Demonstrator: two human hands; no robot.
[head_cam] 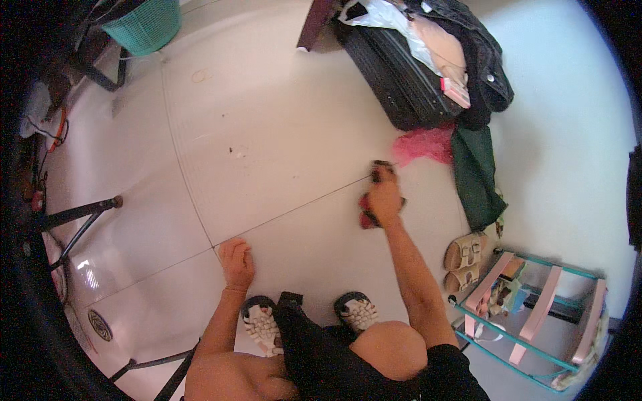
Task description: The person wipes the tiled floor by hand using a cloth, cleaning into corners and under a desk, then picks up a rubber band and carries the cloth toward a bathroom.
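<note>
My right hand (pixel 385 200) is closed around a dark item with red parts, low over the tiled floor (pixel 291 125); motion blur hides what kind of item it is. My left hand (pixel 235 263) is near a floor joint, its fingers curled loosely, with no object visible in it. Woven sandals (pixel 263 326) are on my feet, below and between my hands. A pink plastic bag (pixel 426 144) lies just beyond my right hand, against a dark green bag (pixel 474 175).
A black suitcase (pixel 396 75) with clothing on top stands at upper right. Tan buckled sandals (pixel 464 258) sit beside a pink-slatted rack (pixel 536 316) at right. A green plastic basket (pixel 145 30) is at upper left. Black metal legs (pixel 85 210) stand at left, near a floor drain (pixel 100 325).
</note>
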